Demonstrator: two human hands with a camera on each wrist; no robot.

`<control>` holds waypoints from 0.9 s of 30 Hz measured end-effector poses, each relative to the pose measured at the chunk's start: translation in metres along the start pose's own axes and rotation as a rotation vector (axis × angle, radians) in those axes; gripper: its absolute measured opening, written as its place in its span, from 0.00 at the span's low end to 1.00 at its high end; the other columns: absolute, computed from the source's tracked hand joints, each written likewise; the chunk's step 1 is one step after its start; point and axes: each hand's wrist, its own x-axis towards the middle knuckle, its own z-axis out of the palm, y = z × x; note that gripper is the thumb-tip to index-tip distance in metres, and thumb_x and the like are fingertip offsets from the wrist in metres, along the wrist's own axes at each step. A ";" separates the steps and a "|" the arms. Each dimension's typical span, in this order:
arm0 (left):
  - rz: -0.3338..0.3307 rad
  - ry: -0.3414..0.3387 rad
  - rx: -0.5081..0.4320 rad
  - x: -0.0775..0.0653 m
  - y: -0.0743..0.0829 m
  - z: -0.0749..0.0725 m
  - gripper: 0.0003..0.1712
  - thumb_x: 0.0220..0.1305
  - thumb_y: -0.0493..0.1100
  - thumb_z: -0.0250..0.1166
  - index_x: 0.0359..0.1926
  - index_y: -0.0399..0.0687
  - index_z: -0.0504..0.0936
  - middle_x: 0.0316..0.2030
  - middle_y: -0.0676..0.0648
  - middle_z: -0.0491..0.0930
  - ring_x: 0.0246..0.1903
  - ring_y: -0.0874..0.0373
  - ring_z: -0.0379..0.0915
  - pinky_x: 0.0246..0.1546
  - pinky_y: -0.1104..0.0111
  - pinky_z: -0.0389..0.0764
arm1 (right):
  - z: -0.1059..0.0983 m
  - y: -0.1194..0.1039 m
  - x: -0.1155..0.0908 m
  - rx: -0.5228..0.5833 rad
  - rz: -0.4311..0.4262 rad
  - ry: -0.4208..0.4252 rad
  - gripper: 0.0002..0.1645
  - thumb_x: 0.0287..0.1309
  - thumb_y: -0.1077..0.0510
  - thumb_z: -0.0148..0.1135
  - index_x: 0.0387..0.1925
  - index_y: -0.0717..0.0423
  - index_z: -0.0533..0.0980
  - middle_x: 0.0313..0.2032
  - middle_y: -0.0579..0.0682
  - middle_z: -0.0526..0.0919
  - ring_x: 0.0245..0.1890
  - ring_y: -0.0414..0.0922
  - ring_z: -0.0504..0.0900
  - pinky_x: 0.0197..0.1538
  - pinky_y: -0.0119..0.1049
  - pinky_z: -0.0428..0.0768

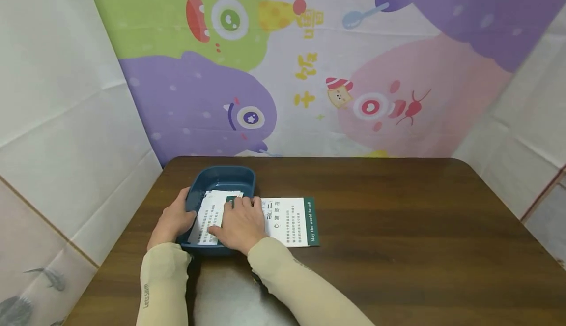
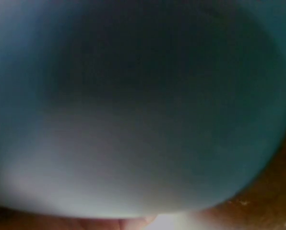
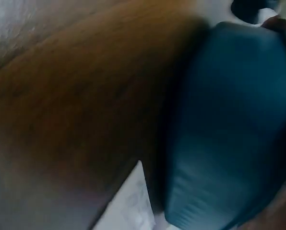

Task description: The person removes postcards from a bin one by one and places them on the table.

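Note:
A dark blue tray [image 1: 225, 168] with rounded corners stands at the left of the table. My left hand [image 1: 171, 222] grips its left side, with the thumb over the rim. White printed cards [image 1: 205, 225] lie inside the tray. Across the cards and the tray's right rim rests my right hand [image 1: 240, 223], its fingers extended forward. Another white card [image 1: 297, 225] with a green end band sticks out to the right from under that hand. The tray's outer wall [image 2: 133, 120] fills the left wrist view, blurred. In the right wrist view a white card corner [image 3: 133, 206] shows beside the tray.
The brown wooden table [image 1: 398, 218] extends to the right of the tray. A cartoon-printed cloth [image 1: 309, 134] hangs behind its far edge. White panels [image 1: 66, 95] flank it on both sides. A pale shiny patch [image 1: 230, 291] lies at the near edge between the forearms.

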 end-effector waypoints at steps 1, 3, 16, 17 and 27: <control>-0.001 0.001 0.002 0.000 0.001 0.001 0.40 0.67 0.37 0.51 0.76 0.45 0.44 0.69 0.23 0.56 0.61 0.22 0.58 0.56 0.28 0.64 | 0.003 -0.001 0.002 -0.028 0.031 -0.020 0.48 0.52 0.21 0.53 0.58 0.53 0.76 0.47 0.50 0.81 0.49 0.47 0.72 0.55 0.49 0.66; 0.001 0.003 0.005 0.000 0.003 0.000 0.40 0.67 0.37 0.51 0.76 0.44 0.44 0.69 0.23 0.56 0.61 0.22 0.58 0.56 0.28 0.63 | 0.006 -0.003 0.005 -0.063 0.082 -0.049 0.57 0.44 0.16 0.53 0.60 0.56 0.74 0.51 0.51 0.82 0.50 0.48 0.70 0.56 0.51 0.65; -0.032 -0.015 -0.022 -0.004 0.001 -0.007 0.41 0.69 0.39 0.50 0.76 0.45 0.40 0.70 0.22 0.52 0.63 0.21 0.53 0.56 0.27 0.62 | 0.011 -0.014 0.018 -0.148 0.099 -0.037 0.45 0.46 0.31 0.65 0.58 0.57 0.75 0.49 0.50 0.84 0.52 0.51 0.71 0.62 0.62 0.57; -0.034 -0.015 -0.023 -0.004 0.002 -0.006 0.41 0.69 0.39 0.51 0.76 0.46 0.40 0.70 0.22 0.52 0.63 0.21 0.53 0.56 0.27 0.62 | 0.011 -0.013 0.018 -0.131 0.098 -0.022 0.43 0.47 0.33 0.66 0.57 0.57 0.75 0.48 0.50 0.85 0.51 0.50 0.72 0.61 0.62 0.57; -0.025 -0.030 -0.014 0.000 0.002 0.001 0.41 0.69 0.39 0.51 0.76 0.45 0.40 0.70 0.22 0.52 0.63 0.22 0.54 0.57 0.27 0.61 | 0.021 -0.002 0.014 0.021 0.080 0.117 0.36 0.40 0.43 0.72 0.53 0.50 0.75 0.41 0.49 0.83 0.44 0.49 0.73 0.53 0.58 0.66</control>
